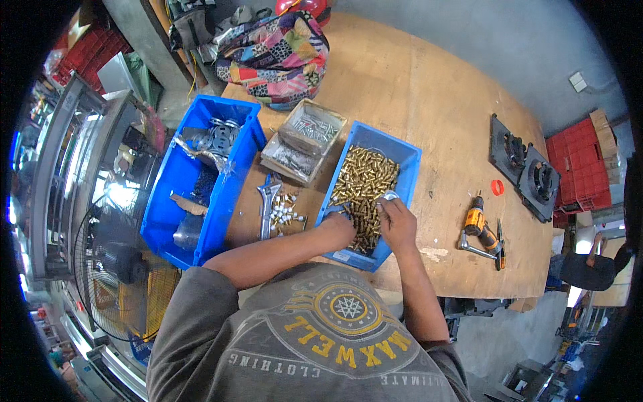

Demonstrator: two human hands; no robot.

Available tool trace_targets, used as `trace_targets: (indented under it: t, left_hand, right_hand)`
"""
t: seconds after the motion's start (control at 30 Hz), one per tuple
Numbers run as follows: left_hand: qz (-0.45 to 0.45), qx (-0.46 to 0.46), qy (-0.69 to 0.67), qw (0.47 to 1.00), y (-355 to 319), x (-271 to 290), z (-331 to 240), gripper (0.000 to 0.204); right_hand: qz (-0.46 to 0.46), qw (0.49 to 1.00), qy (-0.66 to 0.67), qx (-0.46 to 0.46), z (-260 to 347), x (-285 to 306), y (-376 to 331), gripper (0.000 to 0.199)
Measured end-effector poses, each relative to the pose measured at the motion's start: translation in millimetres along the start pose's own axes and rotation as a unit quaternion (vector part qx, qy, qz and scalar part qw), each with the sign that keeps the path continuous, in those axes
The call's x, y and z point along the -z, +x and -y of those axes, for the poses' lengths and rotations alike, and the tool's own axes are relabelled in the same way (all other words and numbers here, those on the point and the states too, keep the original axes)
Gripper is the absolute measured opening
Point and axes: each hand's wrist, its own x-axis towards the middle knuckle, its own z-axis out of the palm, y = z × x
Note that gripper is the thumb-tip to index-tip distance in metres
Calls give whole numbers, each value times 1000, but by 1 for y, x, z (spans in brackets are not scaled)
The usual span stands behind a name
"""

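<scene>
You stand at a big brown wooden table point(442, 100) that fills the middle and upper right of the picture. At the middle left sits a large blue plastic bin point(171, 201) with grey metal bits inside. At the top middle lies a patchwork cloth bag of many colours point(278, 53). In the middle sits a smaller blue plastic tray point(408, 161) full of small shiny brass pieces point(365, 177). Both your hands are in its lower end. Your left hand point(338, 229) is curled down into the brass pieces at the tray's lower left, but you cannot tell what it grips. Your right hand point(396, 221) is just beside it, its fingers pinched on a small pale thing point(388, 196) over the pile. Two small brown boxes of silver screws point(305, 137) sit between the bin and the tray. A yellow and black drill point(479, 224) lies at the middle right, well apart from your hands. A silver wrench point(268, 201) lies left of the tray.
</scene>
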Motion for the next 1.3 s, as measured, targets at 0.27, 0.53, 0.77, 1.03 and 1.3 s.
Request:
trace_targets:
  t: [0.27,0.53,0.77,1.03,1.3]
  left_hand:
    - [2,-17,26,1000,4,0,8,17]
    - [-271,43,-551,788,-54,50,5,17]
    - [-223,-67,-818,527,-92,52,-2,20]
    - [-306,-44,-822,478,-108,73,-16,16]
    - [-272,-96,-872,395,-125,86,-32,15]
  right_hand:
    - [21,999,15,-35,-3,-1,-2,19]
    - [-28,964,229,-135,12,2,-4,25]
    - [10,933,344,-105,85,26,9,30]
    - [40,948,315,33,118,47,18,27]
    - [77,944,309,84,120,65,7,36]
